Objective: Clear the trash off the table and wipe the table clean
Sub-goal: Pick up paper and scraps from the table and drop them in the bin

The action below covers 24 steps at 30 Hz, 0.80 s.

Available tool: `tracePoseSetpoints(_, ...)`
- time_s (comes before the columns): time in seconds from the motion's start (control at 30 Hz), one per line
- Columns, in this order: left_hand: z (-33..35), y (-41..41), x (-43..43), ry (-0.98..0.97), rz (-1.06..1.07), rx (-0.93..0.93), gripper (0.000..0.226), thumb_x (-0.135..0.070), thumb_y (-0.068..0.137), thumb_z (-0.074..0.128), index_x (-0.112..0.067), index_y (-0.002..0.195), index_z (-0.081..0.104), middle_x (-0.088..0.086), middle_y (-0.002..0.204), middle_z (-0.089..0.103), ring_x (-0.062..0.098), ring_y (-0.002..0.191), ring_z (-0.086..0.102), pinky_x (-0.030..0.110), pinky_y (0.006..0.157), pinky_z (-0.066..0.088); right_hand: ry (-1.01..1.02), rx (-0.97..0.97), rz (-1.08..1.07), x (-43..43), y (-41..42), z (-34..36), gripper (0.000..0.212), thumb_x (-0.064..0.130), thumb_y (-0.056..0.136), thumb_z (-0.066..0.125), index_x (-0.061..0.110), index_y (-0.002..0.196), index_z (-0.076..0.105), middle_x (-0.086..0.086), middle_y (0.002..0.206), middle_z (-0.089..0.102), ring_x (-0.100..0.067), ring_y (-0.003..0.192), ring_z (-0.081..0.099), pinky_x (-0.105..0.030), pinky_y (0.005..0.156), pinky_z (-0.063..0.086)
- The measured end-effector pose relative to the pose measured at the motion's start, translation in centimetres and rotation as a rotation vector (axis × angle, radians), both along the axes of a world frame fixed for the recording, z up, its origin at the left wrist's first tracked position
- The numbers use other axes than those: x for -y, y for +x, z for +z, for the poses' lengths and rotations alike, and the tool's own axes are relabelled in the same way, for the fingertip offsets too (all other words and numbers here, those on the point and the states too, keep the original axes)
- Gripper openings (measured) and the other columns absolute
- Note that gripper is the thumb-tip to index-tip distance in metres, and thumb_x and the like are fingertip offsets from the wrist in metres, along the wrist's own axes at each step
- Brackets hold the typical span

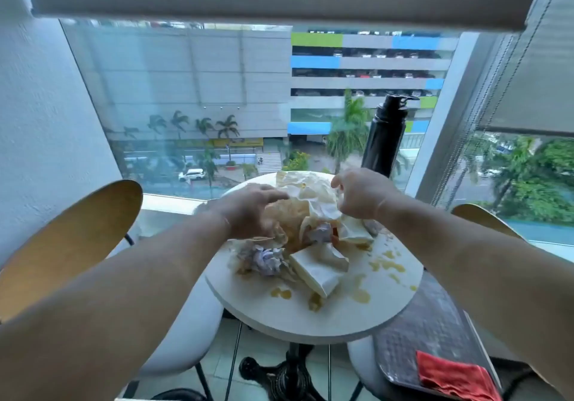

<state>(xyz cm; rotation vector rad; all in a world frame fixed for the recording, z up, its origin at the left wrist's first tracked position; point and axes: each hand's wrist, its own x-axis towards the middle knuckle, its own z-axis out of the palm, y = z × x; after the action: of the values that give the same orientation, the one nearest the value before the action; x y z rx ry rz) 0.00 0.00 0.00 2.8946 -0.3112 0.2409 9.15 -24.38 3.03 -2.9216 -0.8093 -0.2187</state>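
Reaching over the round table in the head view, your left hand curls round the greasy paper wrappers from 9 o'clock, while your right hand pinches their edge at 2 o'clock. The heap lies mid-table, with crumpled tissue at 8, sauce spills at 4 and a black bottle at 1.

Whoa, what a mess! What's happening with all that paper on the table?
A person is gathering trash. The left hand and the right hand hold the greasy paper wrappers piled on the round white table. A crumpled tissue lies nearer, not yet picked up. Yellowish sauce spills dot the tabletop, so wiping is not yet done. A red cloth lies off the table, lower right, and a black bottle stands at the far edge.
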Motion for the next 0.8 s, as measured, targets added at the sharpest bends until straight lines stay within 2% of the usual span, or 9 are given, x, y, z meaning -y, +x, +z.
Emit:
tracePoseSetpoints(0.1,-0.4,0.0,2.2,0.132,0.041,-0.155,0.088,-0.024,0.088,0.071,-0.04,0.162,0.026,0.0,0.152,0.053,0.026,0.131,0.054,0.037,0.105,0.05,-0.156,-0.036,-0.03,1.5,-0.2,-1.1,0.057,0.021,0.083,0.061,0.03,0.139,0.06,0.002,0.133,0.064,-0.022,0.118,0.061,-0.04,0.093,0.058)
tracePoseSetpoints(0.17,-0.8,0.4,3.0,0.189,0.065,-0.168,0.086,-0.015,0.091,0.063,-0.04,0.163,0.025,0.006,0.147,0.058,0.029,0.124,0.058,0.036,0.096,0.052,-0.206,-0.046,-0.044,2.3,-0.2,-2.0,0.042,0.024,0.083,0.057,0.027,0.124,0.066,0.0,0.12,0.066,-0.024,0.105,0.063,-0.04,0.084,0.06)
tracePoseSetpoints(0.23,-0.5,0.6,2.7,0.184,0.067,-0.112,0.073,-0.008,0.093,0.055,-0.035,0.159,0.039,0.007,0.14,0.062,0.029,0.119,0.06,0.035,0.093,0.052,-0.165,-0.019,-0.053,2.9,0.4,-2.5,0.023,0.019,0.084,0.056,0.028,0.101,0.068,0.002,0.106,0.064,-0.022,0.091,0.061,-0.037,0.072,0.059)
tracePoseSetpoints(0.33,-0.1,0.6,1.3,0.005,0.045,0.022,0.036,-0.006,0.094,0.056,-0.017,0.124,0.072,0.005,0.115,0.066,0.028,0.104,0.063,0.039,0.092,0.055,-0.102,-0.023,-0.057,3.4,0.9,-2.6,0.019,0.016,0.081,0.06,0.031,0.092,0.064,0.008,0.098,0.059,-0.019,0.092,0.058,-0.037,0.072,0.059)
tracePoseSetpoints(0.4,-0.1,0.5,0.3,-0.112,0.021,0.126,0.017,-0.003,0.092,0.065,-0.01,0.102,0.077,0.005,0.103,0.067,0.027,0.095,0.065,0.04,0.088,0.056,-0.086,-0.069,-0.043,3.5,1.0,-2.3,0.014,0.02,0.078,0.064,0.031,0.086,0.062,0.009,0.095,0.061,-0.017,0.089,0.059,-0.039,0.073,0.06)
tracePoseSetpoints(0.5,0.3,0.3,-0.7,-0.227,0.012,0.265,0.009,-0.005,0.092,0.07,-0.007,0.098,0.075,0.007,0.096,0.068,0.028,0.088,0.066,0.038,0.081,0.056,-0.078,-0.124,-0.039,3.9,1.3,-1.4,0.007,0.022,0.079,0.067,0.028,0.08,0.063,0.005,0.085,0.066,-0.015,0.079,0.061,-0.033,0.064,0.055)
tracePoseSetpoints(0.6,1.2,0.4,-0.8,-0.324,0.065,0.339,0.015,-0.007,0.091,0.066,-0.01,0.105,0.07,0.01,0.098,0.071,0.028,0.087,0.066,0.035,0.08,0.056,-0.045,-0.17,-0.023,4.3,1.6,-0.1,0.005,0.023,0.078,0.068,0.021,0.077,0.063,0.001,0.078,0.066,-0.017,0.072,0.059,-0.029,0.056,0.043)
tracePoseSetpoints(0.73,2.6,0.3,-0.5,-0.484,0.179,0.414,0.01,-0.01,0.083,0.054,-0.017,0.09,0.058,-0.001,0.08,0.059,0.019,0.068,0.053,0.027,0.063,0.045,0.092,-0.195,-0.008,4.5,1.9,1.9,0.014,0.026,0.076,0.066,0.018,0.071,0.057,-0.002,0.072,0.061,-0.02,0.065,0.051,-0.033,0.057,0.042)
tracePoseSetpoints(0.8,3.6,0.1,-0.4,-0.603,0.251,0.421,0.009,-0.009,0.081,0.059,-0.018,0.08,0.059,-0.004,0.073,0.06,0.016,0.064,0.052,0.026,0.06,0.043,0.162,-0.179,0.007,4.6,1.9,2.9,0.016,0.026,0.078,0.066,0.017,0.07,0.054,-0.002,0.071,0.06,-0.019,0.065,0.05,-0.033,0.057,0.04)
